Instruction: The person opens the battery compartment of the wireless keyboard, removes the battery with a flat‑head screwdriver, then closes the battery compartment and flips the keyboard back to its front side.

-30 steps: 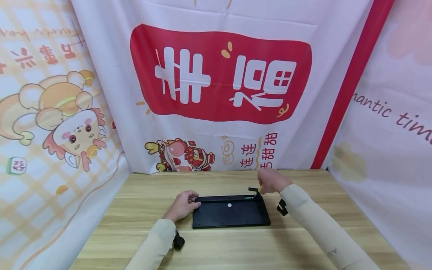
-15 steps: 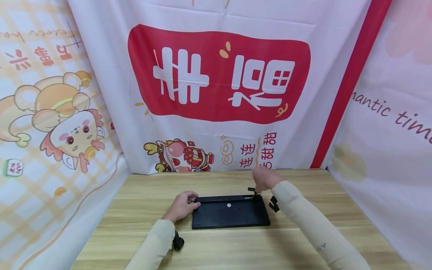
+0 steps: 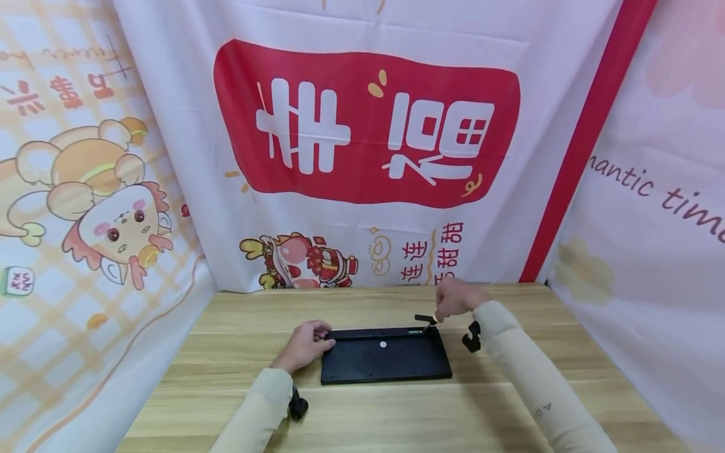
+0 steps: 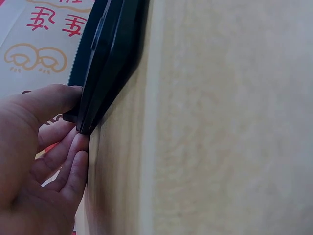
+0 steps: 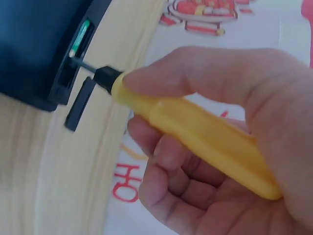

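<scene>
A black keyboard [image 3: 387, 363] lies with its underside up on the table. My left hand [image 3: 304, 346] holds its far left corner, thumb on one face and fingertips at the edge, as the left wrist view shows. In my right hand [image 3: 457, 298] is a screwdriver [image 5: 195, 139] with a yellow handle, gripped between thumb and curled fingers. Its metal tip reaches into the open battery slot near the keyboard's far right corner, at the end of a green battery [image 5: 80, 38]. A small black battery cover [image 5: 79, 104] lies beside the slot, just beyond the keyboard.
The keyboard rests on a wood-grain table [image 3: 374, 415]. A printed cloth [image 3: 368, 220] hangs right behind the table's far edge, with more cloth at both sides. Black wrist devices [image 3: 298, 404] sit under the sleeves.
My right hand swings a little left, then back right, tilting the screwdriver while its tip stays at the battery slot. My left hand and the keyboard stay nearly still.
</scene>
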A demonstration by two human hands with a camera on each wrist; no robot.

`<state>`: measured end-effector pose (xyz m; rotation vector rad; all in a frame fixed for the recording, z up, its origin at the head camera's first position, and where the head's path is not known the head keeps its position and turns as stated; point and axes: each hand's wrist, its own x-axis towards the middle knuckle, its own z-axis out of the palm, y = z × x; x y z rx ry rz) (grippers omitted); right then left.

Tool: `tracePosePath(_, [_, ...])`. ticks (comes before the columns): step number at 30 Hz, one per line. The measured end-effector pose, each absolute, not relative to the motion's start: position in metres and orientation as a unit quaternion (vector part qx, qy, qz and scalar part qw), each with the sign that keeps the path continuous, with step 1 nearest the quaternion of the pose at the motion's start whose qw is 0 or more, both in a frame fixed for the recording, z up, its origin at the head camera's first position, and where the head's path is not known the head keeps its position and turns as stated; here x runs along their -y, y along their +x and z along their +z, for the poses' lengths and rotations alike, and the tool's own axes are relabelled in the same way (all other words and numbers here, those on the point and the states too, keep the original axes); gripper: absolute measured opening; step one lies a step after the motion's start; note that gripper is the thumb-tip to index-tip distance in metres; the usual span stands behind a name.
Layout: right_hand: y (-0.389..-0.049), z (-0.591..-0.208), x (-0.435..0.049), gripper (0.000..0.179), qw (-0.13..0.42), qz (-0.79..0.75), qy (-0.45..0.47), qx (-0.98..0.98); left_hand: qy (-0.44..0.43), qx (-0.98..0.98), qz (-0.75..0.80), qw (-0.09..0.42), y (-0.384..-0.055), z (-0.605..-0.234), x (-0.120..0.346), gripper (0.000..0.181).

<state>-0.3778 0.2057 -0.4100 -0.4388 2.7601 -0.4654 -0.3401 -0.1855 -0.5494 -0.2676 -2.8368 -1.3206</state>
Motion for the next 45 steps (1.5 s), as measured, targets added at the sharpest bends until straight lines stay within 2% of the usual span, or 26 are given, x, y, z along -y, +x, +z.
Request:
tracePosePath(2, [-0.379,-0.414,-0.214,0.020,0.161,-0.181,-0.148,-0.959,-0.085,0.903,-0.421,0.002,-0.339,-0.549,0.186,0.030])
tracePosePath(5, [-0.381,-0.419,-0.224,0.019,0.177,-0.221,-0.139,-0.949,-0.084,0.904,-0.419,0.004,-0.337,-0.549,0.185,0.029])
tracePosePath(9, [-0.382,-0.424,-0.234,0.034,0.198,-0.295,-0.114,-0.928,-0.080,0.906,-0.417,0.004,-0.336,-0.546,0.185,0.029])
tracePosePath(12, [-0.382,-0.429,-0.240,0.037,0.203,-0.333,-0.092,-0.916,-0.080,0.906,-0.415,0.004,-0.336,-0.544,0.185,0.029])
tracePosePath(17, [-0.379,-0.436,-0.248,0.017,0.210,-0.359,-0.058,-0.908,-0.086,0.906,-0.414,0.005,-0.336,-0.543,0.186,0.030])
tracePosePath(21, [-0.377,-0.442,-0.254,0.023,0.228,-0.388,-0.039,-0.892,-0.086,0.904,-0.419,0.005,-0.337,-0.544,0.187,0.029])
tracePosePath(26, [-0.377,-0.452,-0.260,0.019,0.248,-0.429,-0.026,-0.868,-0.086,0.903,-0.421,0.000,-0.338,-0.546,0.187,0.028])
tracePosePath(31, [-0.377,-0.462,-0.266,0.028,0.270,-0.441,-0.028,-0.856,-0.089,0.902,-0.422,0.001,-0.338,-0.548,0.189,0.028])
tracePosePath(38, [-0.373,-0.467,-0.271,0.031,0.259,-0.454,-0.017,-0.853,-0.089,0.900,-0.427,0.005,-0.341,-0.552,0.189,0.028])
tracePosePath(45, [-0.368,-0.462,-0.280,0.032,0.243,-0.432,-0.057,-0.867,-0.081,0.897,-0.434,0.005,-0.340,-0.551,0.188,0.029])
